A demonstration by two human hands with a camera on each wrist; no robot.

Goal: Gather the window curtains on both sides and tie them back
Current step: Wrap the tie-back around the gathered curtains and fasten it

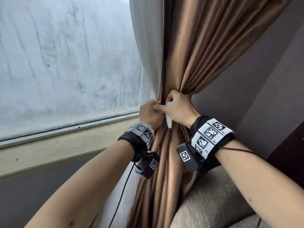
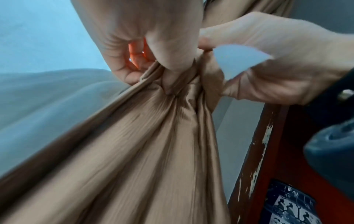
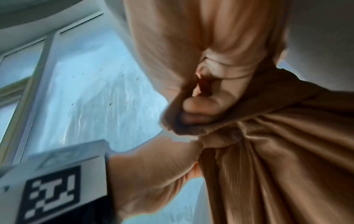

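Gripping the brown curtain (image 1: 179,66), both hands' fingers (image 2: 132,75) curl; tie hidden.

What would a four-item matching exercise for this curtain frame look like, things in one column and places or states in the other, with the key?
Things
1. brown curtain
2. white sheer curtain
3. left hand
4. window pane

Places or states
A. streaked and fogged
B. bunched at mid-height under both hands
C. hanging between the glass and the brown fabric
D. gripping the gather on the window side

Pairs: 1-B, 2-C, 3-D, 4-A
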